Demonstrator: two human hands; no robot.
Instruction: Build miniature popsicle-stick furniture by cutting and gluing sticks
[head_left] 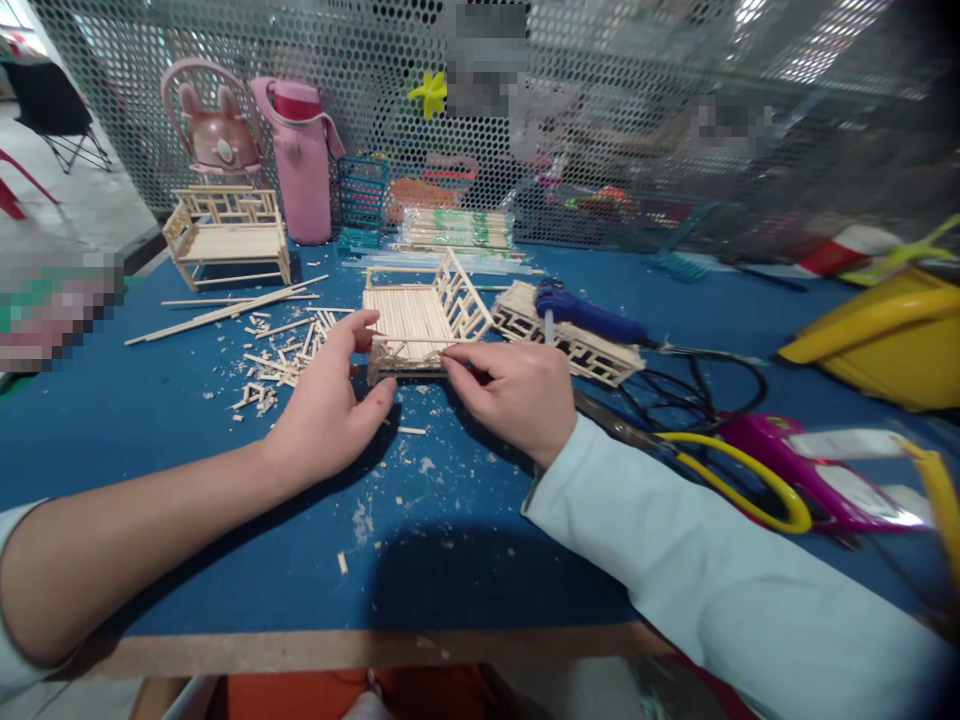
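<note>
Slatted, pale wooden-stick frame (pixel 411 312), left of blue pistol-shaped glue gun (pixel 596 316). Left fingers (pixel 379 398): wide, at end farthest from gun. Right fingers (pixel 466 356): narrow, pinching front rail. Best braced lightly, rail unflexed.

Pale blue long sleeves (pixel 675 540), loose and softly creased; wrists bare; orange cloth at the lap (pixel 300 697).

Blue tabletop (pixel 247 570) under scattered stick offcuts (pixel 285 366), 1 pink bottle (pixel 304 185) and yellow-handled scissors (pixel 634 431)
</note>
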